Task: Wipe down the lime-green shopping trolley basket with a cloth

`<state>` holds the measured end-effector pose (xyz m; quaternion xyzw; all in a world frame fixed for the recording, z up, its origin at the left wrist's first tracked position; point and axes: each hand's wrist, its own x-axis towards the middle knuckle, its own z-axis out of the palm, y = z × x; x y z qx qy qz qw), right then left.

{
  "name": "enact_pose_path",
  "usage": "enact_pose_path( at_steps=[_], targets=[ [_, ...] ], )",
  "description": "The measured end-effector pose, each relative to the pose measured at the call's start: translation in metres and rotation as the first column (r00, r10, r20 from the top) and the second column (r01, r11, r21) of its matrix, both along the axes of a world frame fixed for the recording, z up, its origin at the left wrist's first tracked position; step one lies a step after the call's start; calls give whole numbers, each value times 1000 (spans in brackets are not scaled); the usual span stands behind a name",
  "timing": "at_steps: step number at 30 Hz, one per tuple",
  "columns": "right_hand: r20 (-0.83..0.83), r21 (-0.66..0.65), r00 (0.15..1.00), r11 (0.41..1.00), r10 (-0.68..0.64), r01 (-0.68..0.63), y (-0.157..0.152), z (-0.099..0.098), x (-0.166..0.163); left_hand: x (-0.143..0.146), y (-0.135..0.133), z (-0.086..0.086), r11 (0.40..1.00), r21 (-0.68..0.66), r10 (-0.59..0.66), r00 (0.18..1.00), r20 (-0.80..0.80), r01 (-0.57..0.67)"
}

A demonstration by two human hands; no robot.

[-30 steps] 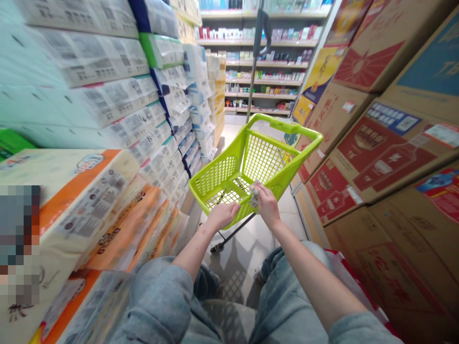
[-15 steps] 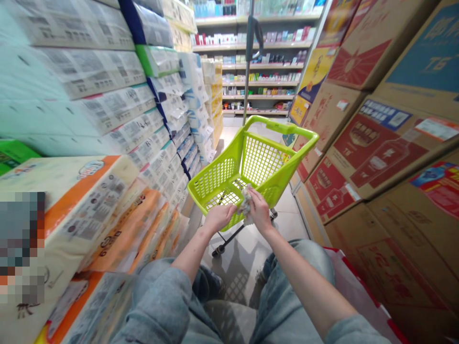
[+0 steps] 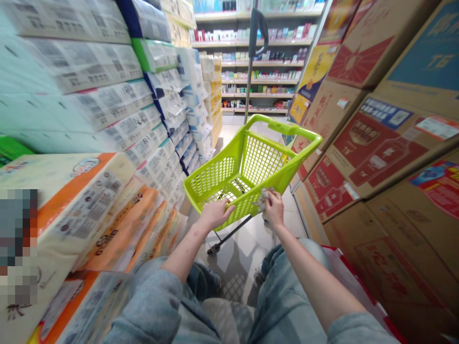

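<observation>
From the left edge of the frame, stacked wrapped packs crowd our left arm, leaving little room on that side. Our left hand rests at the near rim of the green cart basket, mid-frame; its fingertips are hidden, so we cannot tell whether they grip. We seem to be wiping the near wall, which calls for a steady basket. Right of that, our right hand's fingers clamp a crumpled cloth at the wall. Open floor separates it from the cartons at right.
</observation>
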<state>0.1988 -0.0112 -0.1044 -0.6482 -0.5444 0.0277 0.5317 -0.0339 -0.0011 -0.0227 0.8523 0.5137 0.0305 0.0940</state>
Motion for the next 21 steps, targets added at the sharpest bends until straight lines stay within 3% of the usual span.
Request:
enact_pose_path(
  at_steps=[5, 9, 16, 21],
  targets=[
    [-51, -59, 997, 996, 64, -67, -8, -22, -40, 11, 1, -5, 1000, 20, -17, 1000, 15, 16],
    [-107, -118, 986, 983, 130, -142, -14, -30, -42, 5, 3, -8, 998, 54, -38, 999, 34, 36],
    [-221, -256, 961, 961, -164, 105, 2, -17, -18, -1, 0, -6, 997, 56, -64, 997, 33, 62],
    [-153, -350, 973, 930, -175, 112, 8, -15, -13, -1, -3, -5, 995, 63, -86, 995, 42, 83]
  ],
)
